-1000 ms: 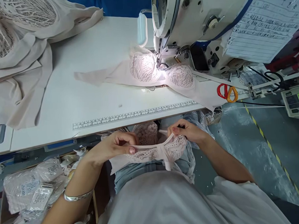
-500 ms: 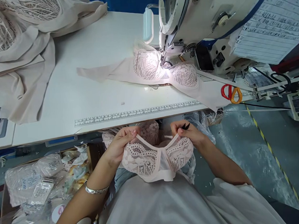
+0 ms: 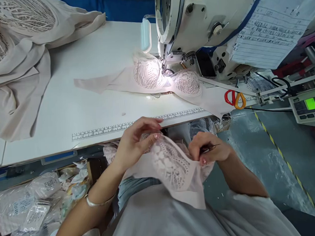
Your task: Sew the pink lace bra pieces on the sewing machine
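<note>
A pale pink lace bra (image 3: pixel 173 163) hangs over my lap, turned at an angle with one lace cup facing up. My left hand (image 3: pixel 139 142) has its thumb at the upper corner of that cup, fingers curled above; how firmly they grip is partly hidden. Near the middle of the bra, my right hand (image 3: pixel 208 148) pinches the top edge between thumb and fingers. Small dark snips (image 3: pixel 208 148) are tucked in the right palm, their blades poking out. A second lace bra (image 3: pixel 147 74) lies under the needle of the sewing machine (image 3: pixel 194 21).
More beige lace pieces (image 3: pixel 25 68) are heaped on the table's left. Red and orange-handled scissors (image 3: pixel 235 99) sit at the right edge beside a printed ruler (image 3: pixel 136 124). A box of plastic-wrapped packets (image 3: pixel 32 202) stands below left. A control panel (image 3: pixel 310 106) is at the right.
The bra has gone from held spread by both upper ends to turned and tilted. My right hand has shifted its grip toward the middle; my left hand has risen slightly. The view has shifted.
</note>
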Demonstrator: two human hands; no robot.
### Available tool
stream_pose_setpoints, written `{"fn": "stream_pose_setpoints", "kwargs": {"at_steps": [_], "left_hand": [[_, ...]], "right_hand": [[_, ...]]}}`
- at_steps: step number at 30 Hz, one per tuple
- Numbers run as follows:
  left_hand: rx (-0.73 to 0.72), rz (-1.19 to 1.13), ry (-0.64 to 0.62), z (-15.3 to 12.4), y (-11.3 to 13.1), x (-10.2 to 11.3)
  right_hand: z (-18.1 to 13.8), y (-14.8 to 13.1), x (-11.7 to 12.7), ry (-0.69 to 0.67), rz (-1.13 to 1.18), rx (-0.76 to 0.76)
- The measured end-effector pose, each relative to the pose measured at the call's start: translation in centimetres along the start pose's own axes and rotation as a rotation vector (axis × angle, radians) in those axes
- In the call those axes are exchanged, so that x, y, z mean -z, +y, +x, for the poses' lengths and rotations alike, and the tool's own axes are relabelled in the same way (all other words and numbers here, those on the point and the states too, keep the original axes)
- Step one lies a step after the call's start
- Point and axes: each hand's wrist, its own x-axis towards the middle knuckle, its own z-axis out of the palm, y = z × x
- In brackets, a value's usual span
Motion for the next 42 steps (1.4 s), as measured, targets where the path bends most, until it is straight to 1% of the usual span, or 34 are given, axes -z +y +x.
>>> {"fn": "stream_pose_setpoints", "kwargs": {"at_steps": [1,2,3,5,6,7,9,11,14,17,19,20,22,24,25,27,30,33,36,39,42], "left_hand": [[-0.146,0.146,0.071,-0.4,0.6,0.0],[-0.262,0.271,0.112,-1.0,1.1,-0.2],[-0.342,0.37,0.112,-1.6,1.6,-0.5],[-0.432,0.482,0.02,-2.9,2.0,-1.4],[-0.459,0.514,-0.033,-3.4,1.8,-2.0],[-0.483,0.544,-0.065,-3.7,1.5,-2.6],[-0.516,0.597,-0.068,-4.1,0.6,-3.7],[-0.501,0.638,-0.052,-3.9,-0.4,-4.2],[-0.457,0.659,-0.045,-3.4,-1.2,-4.1],[-0.415,0.635,-0.041,-3.1,-1.3,-3.6],[-0.352,0.596,-0.052,-3.0,-1.3,-3.2],[-0.312,0.566,-0.06,-3.0,-1.2,-3.1],[-0.232,0.495,-0.07,-3.0,-1.2,-2.7],[-0.165,0.426,-0.042,-2.9,-1.2,-2.2],[-0.141,0.391,-0.018,-2.9,-1.2,-1.8],[-0.102,0.315,0.033,-2.9,-1.5,-0.9],[-0.08,0.24,0.112,-3.0,-2.0,0.3],[-0.097,0.238,0.187,-3.2,-2.7,1.0],[-0.121,0.271,0.235,-3.5,-3.2,1.0],[-0.125,0.312,0.277,-3.6,-3.3,0.7],[-0.138,0.337,0.294,-3.7,-3.5,0.7]], "right_hand": [[-0.6,-0.2,-0.1,0.078,0.042,0.017],[-1.1,-0.4,-0.3,0.167,0.052,0.024],[-1.5,-0.6,-0.7,0.257,0.027,0.016],[-1.7,-1.1,-1.7,0.395,-0.094,-0.034],[-1.6,-1.2,-2.4,0.433,-0.165,-0.064],[-1.4,-1.2,-3.0,0.456,-0.229,-0.086],[-0.9,-0.9,-4.1,0.485,-0.337,-0.085],[-0.4,-0.3,-4.9,0.512,-0.442,-0.04],[-0.2,0.9,-5.2,0.51,-0.602,0.063],[-0.3,2.0,-4.7,0.542,-0.789,0.16],[-0.4,2.5,-4.0,0.57,-0.91,0.172],[-0.5,2.6,-3.6,0.546,-0.933,0.163],[-0.7,2.8,-2.8,0.435,-0.876,0.143],[-1.0,2.7,-2.0,0.341,-0.742,0.117],[-1.2,2.5,-1.6,0.318,-0.677,0.101],[-1.8,2.2,-0.9,0.321,-0.58,0.054],[-2.5,1.7,0.0,0.383,-0.538,0.027],[-2.8,1.5,0.4,0.473,-0.621,0.105],[-2.6,1.5,0.3,0.548,-0.726,0.163],[-2.2,1.7,-0.3,0.661,-0.798,0.144],[-2.0,2.2,-0.8,0.746,-0.808,0.12]]}}
